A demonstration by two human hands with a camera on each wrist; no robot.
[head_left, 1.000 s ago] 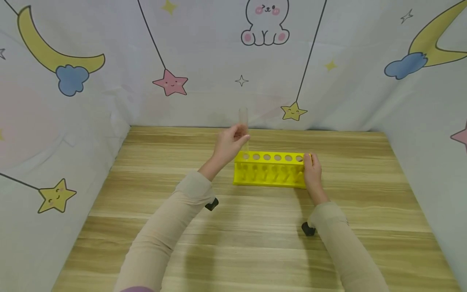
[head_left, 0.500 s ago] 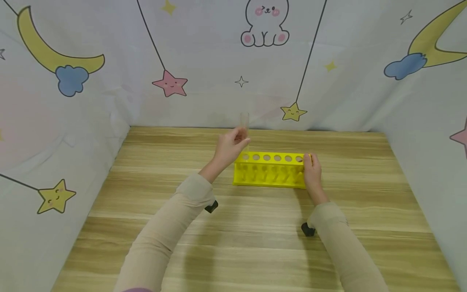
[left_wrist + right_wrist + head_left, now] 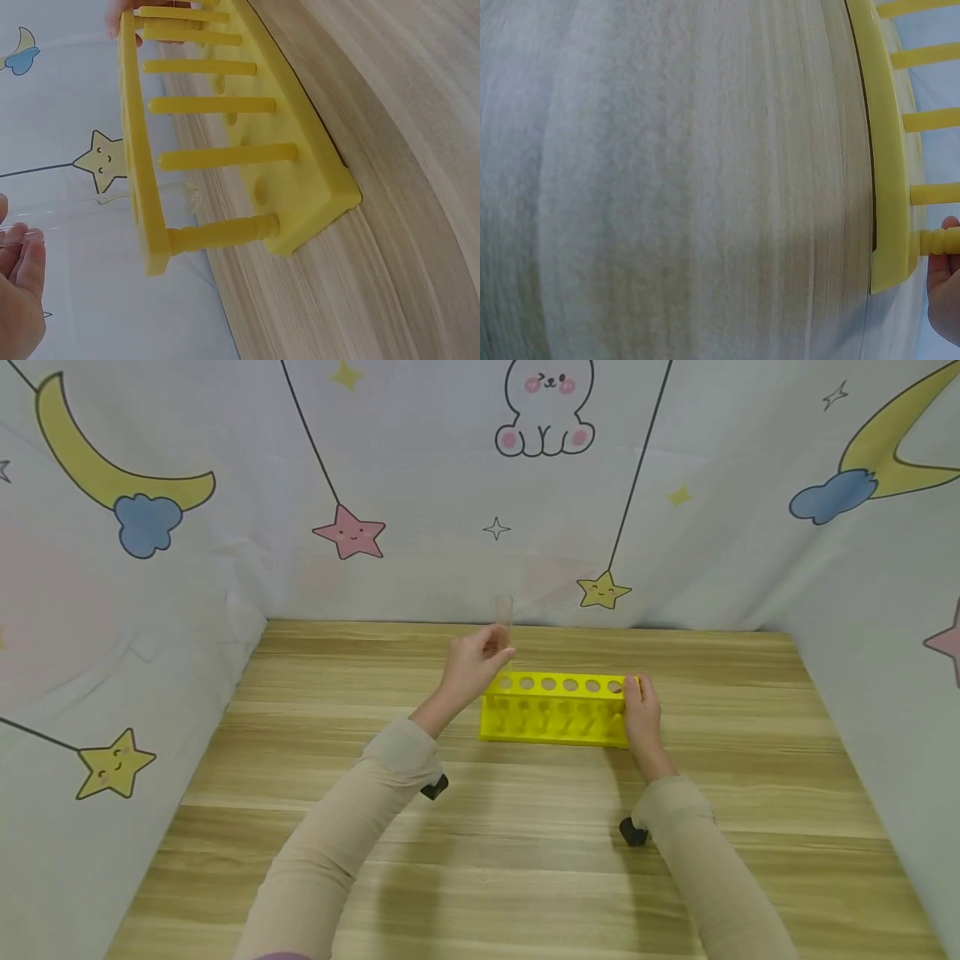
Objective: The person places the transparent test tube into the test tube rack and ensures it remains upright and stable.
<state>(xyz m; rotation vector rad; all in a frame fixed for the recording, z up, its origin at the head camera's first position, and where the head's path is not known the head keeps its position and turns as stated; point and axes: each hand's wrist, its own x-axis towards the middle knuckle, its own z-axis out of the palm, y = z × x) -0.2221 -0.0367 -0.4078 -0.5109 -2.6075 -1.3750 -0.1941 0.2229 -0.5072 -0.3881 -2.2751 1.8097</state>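
A clear test tube (image 3: pixel 504 608) stands upright in my left hand (image 3: pixel 471 662), pinched between thumb and fingers above the left end of the yellow test tube rack (image 3: pixel 557 695). In the left wrist view, the rounded bottom of the tube (image 3: pixel 184 199) has passed through the end hole of the top plate and hangs above the base plate. My right hand (image 3: pixel 642 714) grips the rack's right end, thumb on top. Seen from the right wrist, those fingers (image 3: pixel 941 296) curl round the turned end post (image 3: pixel 939 241).
The rack stands on a wood-grain table (image 3: pixel 525 860), with a row of pegs (image 3: pixel 217 105) along its base. White cloth walls (image 3: pixel 435 485) with printed stars and moons enclose the table at the back and sides. A small black block (image 3: pixel 633 832) shows at each wrist.
My left hand has moved slightly down with the test tube, whose top now sits lower. The right hand and the rack have stayed in place.
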